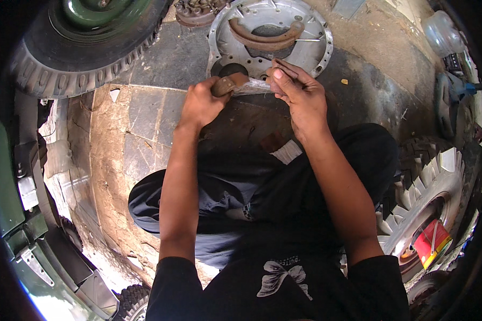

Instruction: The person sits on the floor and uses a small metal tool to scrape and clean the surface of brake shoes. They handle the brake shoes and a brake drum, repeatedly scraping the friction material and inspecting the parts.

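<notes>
My left hand [202, 104] is closed around the blunt brown end of a rusty piece [239, 79]. From it a pale, streaky strip [255, 87] runs across to my right hand [305, 96]. My right fingers pinch a thin brown piece [285, 67] at that side; whether it joins the strip is hidden by the fingers. Just beyond both hands lies a round grey metal housing [217, 44] with holes round its rim. A rusty curved brake shoe [265, 41] rests on it, along with a thin metal rod [308, 40].
A big tyre [91, 80] with a green rim stands at the far left. Between my folded legs lies a brown and white folded piece [287, 152]. On the right are a finned wheel-like part [428, 198], a red and yellow can [432, 243] and a clear plastic jug [443, 33].
</notes>
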{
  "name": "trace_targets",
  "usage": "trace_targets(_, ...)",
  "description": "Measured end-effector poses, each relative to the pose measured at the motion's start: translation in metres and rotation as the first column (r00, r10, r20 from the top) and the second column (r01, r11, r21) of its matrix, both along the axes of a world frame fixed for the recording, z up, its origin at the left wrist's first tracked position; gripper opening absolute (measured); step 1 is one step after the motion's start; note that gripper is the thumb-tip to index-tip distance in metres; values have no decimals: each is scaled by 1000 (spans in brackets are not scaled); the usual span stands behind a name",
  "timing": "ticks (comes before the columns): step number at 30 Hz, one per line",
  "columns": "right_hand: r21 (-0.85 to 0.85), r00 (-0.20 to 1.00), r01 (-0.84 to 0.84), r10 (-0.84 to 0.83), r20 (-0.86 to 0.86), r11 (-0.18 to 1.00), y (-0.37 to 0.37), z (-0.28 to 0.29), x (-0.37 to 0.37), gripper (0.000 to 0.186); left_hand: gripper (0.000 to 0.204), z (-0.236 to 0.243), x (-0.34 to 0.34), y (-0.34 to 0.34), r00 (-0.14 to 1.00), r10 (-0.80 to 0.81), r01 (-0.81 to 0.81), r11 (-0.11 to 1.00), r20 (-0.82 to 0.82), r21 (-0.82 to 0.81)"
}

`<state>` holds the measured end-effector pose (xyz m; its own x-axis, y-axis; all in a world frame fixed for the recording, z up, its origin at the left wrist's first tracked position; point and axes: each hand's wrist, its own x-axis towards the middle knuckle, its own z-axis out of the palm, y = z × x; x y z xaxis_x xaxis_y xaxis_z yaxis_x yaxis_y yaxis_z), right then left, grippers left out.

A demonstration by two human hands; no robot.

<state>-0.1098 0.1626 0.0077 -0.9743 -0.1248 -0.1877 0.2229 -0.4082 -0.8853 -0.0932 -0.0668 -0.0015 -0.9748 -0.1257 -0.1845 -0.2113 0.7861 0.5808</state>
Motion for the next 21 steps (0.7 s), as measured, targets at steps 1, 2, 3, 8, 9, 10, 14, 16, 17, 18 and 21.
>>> trace_targets(1, -31, 999, -11, 10, -30, 999, -2, -1, 1, 37, 41, -2, -2, 1, 1000, -4, 4, 1000, 8, 7)
trace_targets(2, 5, 1000, 0, 0, -6, 1000, -2, 0, 2, 36, 41, -4, -4, 3, 1000, -8, 8, 1000, 16, 13)
trace_targets(3, 40, 1000, 8, -9, 16, 999, -4, 7, 4, 35, 42, -6, -5, 4, 1000, -9, 8, 1000, 24, 19)
trace_targets(8, 66, 999, 37, -39, 21, 997, -5, 10, 5, 33, 43, -14, -7, 11, 1000, 12, -15, 994, -28, -105)
trace_targets(9, 57, 999, 45, -45, 10, 997, -5, 11, 6, 32, 43, -13, -7, 12, 999, 23, -25, 994, -26, -110)
trace_targets(10, 48, 999, 53, -52, -1, 997, -5, 11, 7, 32, 43, -13, -6, 13, 999, 34, -37, 992, -32, -122)
trace_targets(14, -46, 995, 86, -89, -55, 995, -6, 9, 9, 28, 43, -22, -3, 9, 995, 68, -78, 986, -70, -146)
trace_targets(16, -78, 993, 88, -94, -72, 993, -4, 7, 9, 27, 43, -21, -3, 10, 995, 68, -79, 986, -78, -147)
trace_targets(17, -77, 993, 99, -104, -64, 992, -3, 7, 9, 27, 43, -20, -3, 10, 995, 65, -75, 986, -73, -149)
trace_targets(18, -75, 992, 108, -113, -57, 991, -3, 9, 9, 27, 43, -18, -4, 11, 996, 62, -72, 986, -68, -149)
trace_targets(21, -91, 990, 124, -129, -54, 988, -4, 12, 9, 26, 44, -14, -3, 16, 998, 60, -65, 982, -35, -180)
